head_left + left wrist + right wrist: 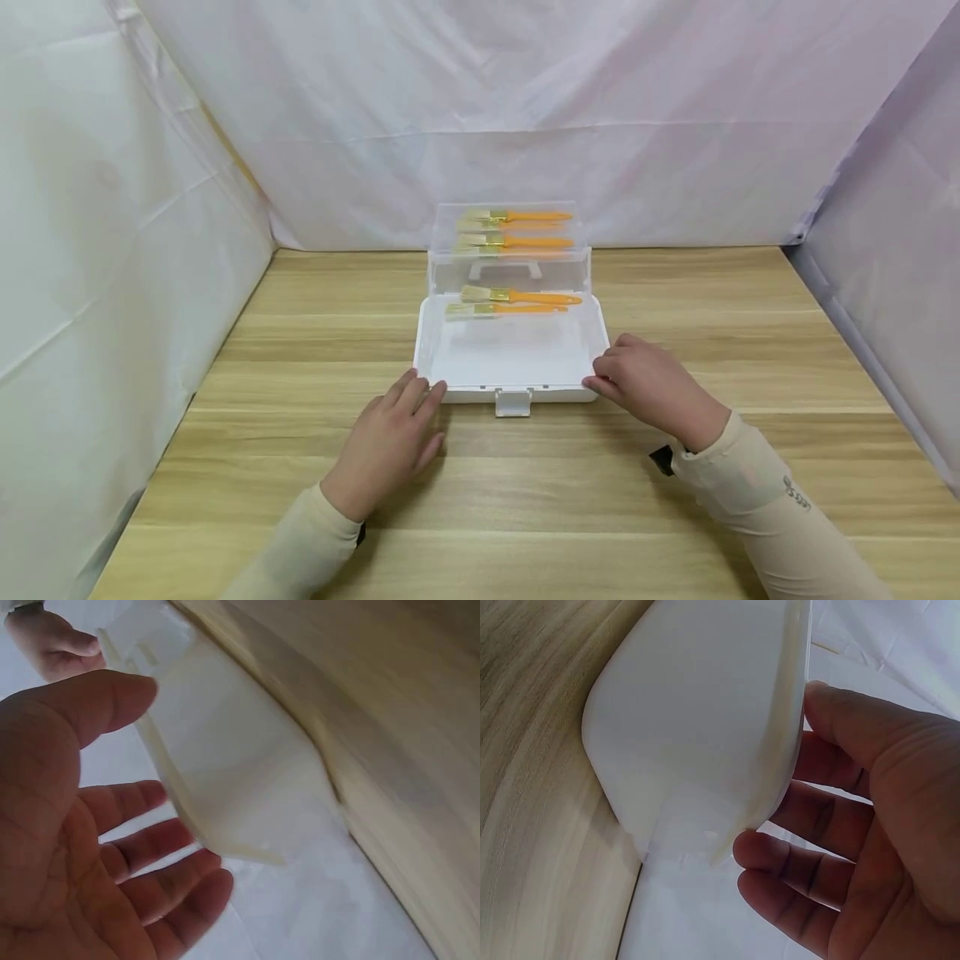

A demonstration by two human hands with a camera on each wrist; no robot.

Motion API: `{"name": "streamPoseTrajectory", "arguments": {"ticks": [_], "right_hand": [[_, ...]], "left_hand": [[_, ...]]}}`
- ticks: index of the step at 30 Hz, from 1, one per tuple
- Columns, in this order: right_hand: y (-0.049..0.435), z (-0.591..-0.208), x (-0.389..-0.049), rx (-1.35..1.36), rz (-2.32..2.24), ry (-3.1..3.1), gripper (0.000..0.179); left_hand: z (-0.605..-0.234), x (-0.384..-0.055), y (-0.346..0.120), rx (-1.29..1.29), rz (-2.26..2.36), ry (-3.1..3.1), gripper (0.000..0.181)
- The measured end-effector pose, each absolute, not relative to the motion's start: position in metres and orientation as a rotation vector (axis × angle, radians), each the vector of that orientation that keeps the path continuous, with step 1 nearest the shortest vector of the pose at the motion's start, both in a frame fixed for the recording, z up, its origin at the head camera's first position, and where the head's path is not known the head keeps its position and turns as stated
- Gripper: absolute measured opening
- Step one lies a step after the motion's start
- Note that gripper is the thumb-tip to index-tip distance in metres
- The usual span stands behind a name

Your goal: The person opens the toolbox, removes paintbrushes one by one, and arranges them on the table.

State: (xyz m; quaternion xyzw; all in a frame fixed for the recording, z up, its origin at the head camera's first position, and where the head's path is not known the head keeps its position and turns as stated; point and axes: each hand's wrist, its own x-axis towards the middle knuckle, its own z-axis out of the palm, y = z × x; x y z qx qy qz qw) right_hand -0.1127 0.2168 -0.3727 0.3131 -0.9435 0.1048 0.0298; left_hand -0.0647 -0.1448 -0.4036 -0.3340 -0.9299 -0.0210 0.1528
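Observation:
A white plastic storage box [517, 358] with a raised clear upper section [442, 225] stands open on the wooden table. Two paintbrushes [540, 297] with orange handles and pale bristles lie across its back part, and more orange-handled paintbrushes [536, 242] show above them in the clear section. My left hand [390, 437] touches the front left corner of the rim with loosely bent fingers, its thumb apart from the box. At the front right corner my right hand [652, 383] pinches the rim between thumb and fingers.
A white latch flap [513, 403] hangs from the middle of the box's front. A carry handle [506, 268] shows behind the brushes. White cloth [525, 92] hangs behind the wood-grain table [315, 333] and along both sides.

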Motion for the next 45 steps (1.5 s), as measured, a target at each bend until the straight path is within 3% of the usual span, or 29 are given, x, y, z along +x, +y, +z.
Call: {"name": "streamPoseTrajectory", "arguments": {"ticks": [12,22,36,45], "right_hand": [[0.218,-0.372,-0.112,0.958,0.321,-2.902,0.047],[0.211,-0.375,-0.112,0.945,0.292,-2.894,0.046],[0.213,-0.371,-0.111,0.951,0.299,-2.924,0.043],[0.213,-0.374,-0.112,0.978,0.346,-2.907,0.043]], "left_hand": [[-0.402,-0.071,-0.141,-0.961,-0.134,-2.667,0.054],[-0.417,-0.082,-0.129,-0.959,-0.052,-2.774,0.078],[-0.406,-0.092,-0.114,-1.033,-0.109,-2.829,0.075],[-0.413,-0.098,-0.108,-1.079,-0.169,-2.865,0.092]]}}
